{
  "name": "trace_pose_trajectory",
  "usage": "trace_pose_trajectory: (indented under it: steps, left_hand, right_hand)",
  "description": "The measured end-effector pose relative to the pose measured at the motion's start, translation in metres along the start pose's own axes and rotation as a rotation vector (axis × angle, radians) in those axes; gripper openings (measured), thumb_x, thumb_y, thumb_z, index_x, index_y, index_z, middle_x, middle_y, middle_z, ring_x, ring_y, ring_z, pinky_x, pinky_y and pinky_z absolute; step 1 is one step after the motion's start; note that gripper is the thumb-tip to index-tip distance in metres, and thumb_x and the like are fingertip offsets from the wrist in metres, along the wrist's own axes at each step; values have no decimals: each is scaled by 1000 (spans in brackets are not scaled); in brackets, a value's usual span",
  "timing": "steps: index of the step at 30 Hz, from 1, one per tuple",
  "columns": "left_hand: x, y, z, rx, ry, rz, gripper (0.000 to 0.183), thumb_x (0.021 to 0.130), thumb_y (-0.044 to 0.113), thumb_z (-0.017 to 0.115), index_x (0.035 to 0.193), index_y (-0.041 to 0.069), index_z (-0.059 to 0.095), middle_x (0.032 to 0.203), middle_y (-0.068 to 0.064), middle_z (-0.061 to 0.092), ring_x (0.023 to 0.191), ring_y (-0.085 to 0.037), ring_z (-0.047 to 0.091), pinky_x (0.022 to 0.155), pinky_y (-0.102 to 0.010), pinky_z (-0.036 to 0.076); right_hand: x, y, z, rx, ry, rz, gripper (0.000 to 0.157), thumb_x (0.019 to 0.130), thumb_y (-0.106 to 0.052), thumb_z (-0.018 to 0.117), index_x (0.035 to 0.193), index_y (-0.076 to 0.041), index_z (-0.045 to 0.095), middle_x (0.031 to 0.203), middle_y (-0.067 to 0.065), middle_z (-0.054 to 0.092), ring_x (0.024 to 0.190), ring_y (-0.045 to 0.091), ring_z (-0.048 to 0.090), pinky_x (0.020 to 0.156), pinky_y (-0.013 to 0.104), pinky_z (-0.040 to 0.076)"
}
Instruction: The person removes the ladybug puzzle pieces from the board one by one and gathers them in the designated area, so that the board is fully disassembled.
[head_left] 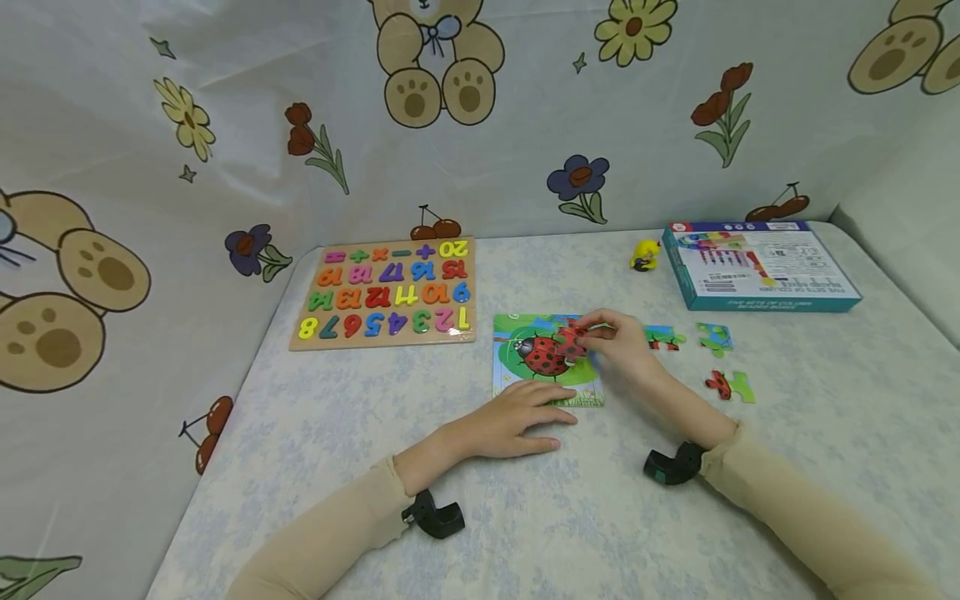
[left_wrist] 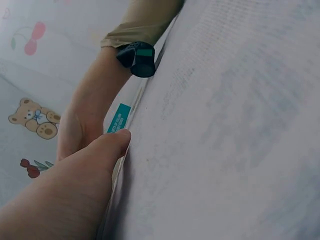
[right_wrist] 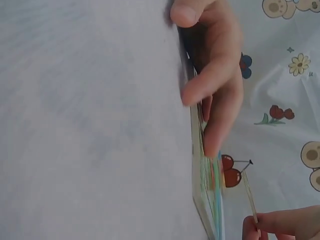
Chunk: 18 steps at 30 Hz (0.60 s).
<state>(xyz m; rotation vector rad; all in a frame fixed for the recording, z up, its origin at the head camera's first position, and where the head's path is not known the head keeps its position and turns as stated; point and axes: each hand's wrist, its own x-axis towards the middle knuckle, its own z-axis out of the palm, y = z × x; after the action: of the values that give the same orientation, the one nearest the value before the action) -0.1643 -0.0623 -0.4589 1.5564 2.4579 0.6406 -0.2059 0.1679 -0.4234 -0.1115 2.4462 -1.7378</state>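
Observation:
A ladybug puzzle board (head_left: 588,393) lies flat on the table in the head view. Over its right half my right hand (head_left: 618,343) pinches a red, black-spotted puzzle piece (head_left: 572,340) between thumb and fingers. The right wrist view shows that piece (right_wrist: 250,197) edge-on, tilted and raised above the board. My left hand (head_left: 517,418) rests on the board's lower edge with its fingers spread. Loose puzzle pieces lie to the right: a red-and-green one (head_left: 731,386), a blue-and-green one (head_left: 715,337), and another (head_left: 663,337) partly hidden behind my right hand.
A wooden number board (head_left: 382,292) lies at the back left. Toward the back right stand a small yellow toy figure (head_left: 644,255) and a flat teal-edged box (head_left: 761,267). A patterned cloth hangs behind the table. Black wrist cameras sit on both sleeves.

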Motion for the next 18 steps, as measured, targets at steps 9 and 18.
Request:
trace_pose_trajectory:
  steps: [9, 18]
  left_hand:
    - [-1, 2, -2, 24, -27, -26, 41, 97, 39, 53, 136, 27, 52, 155, 3, 32, 145, -15, 24, 120, -40, 19]
    - [1, 1, 1, 18, -14, -14, 41, 97, 38, 53, 136, 27, 51, 155, 4, 32, 145, -15, 24, 120, -41, 19]
  right_hand:
    - [-34, 24, -63, -175, 45, 17, 30, 90, -5, 64, 116, 6, 58, 106, 2, 66, 78, -9, 59, 68, 15, 51]
    - [-59, 40, -102, -367, 72, 46, 35, 89, -11, 66, 120, 4, 58, 97, 8, 69, 73, -11, 54, 52, 24, 47]
